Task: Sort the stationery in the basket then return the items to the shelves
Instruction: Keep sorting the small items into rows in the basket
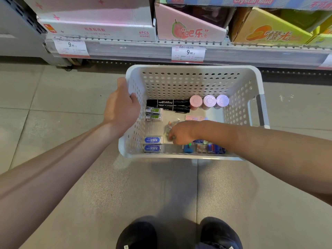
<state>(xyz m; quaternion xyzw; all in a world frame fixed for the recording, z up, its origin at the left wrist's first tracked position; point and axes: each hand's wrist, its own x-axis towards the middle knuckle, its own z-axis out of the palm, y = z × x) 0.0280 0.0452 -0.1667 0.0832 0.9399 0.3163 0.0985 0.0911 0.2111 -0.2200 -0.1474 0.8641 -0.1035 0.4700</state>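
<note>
— Where is the basket?

— The white perforated basket (194, 81) hangs above the tiled floor (53, 108), just in front of the bottom shelf (143, 49). The person's left hand (122, 105) grips its left rim, thumb up along the outer edge and fingers curled over the wall to the inside.

— And the other hand?

— The right hand (181, 133) reaches down inside, near the front middle. Its fingers are curled together and pinch a small blurred item (168, 131); I cannot tell what it is.

— What lies in there?

— Two black permanent markers (168, 105) lie side by side along the back. Just to their right stand three round-capped tubes (209, 101) in a row, one pink and two lilac. Two green-labelled erasers (154, 114) lie against the left wall, in front of the markers. Two blue-labelled erasers (153, 144) sit in the front left corner. A flat pink strip (195, 118) lies in the middle, behind the right wrist. A cluster of blue items (204, 148) sits at the front, partly under the right forearm.

— And the shelf?

— Boxed goods: a pink-and-white box (100, 31) at left, a pink box with a fruit picture (190, 31) in the middle, a yellow box (269, 33) at right. Two price tags (187, 53) hang on the shelf edge. Black shoes (140, 234) show at the bottom.
</note>
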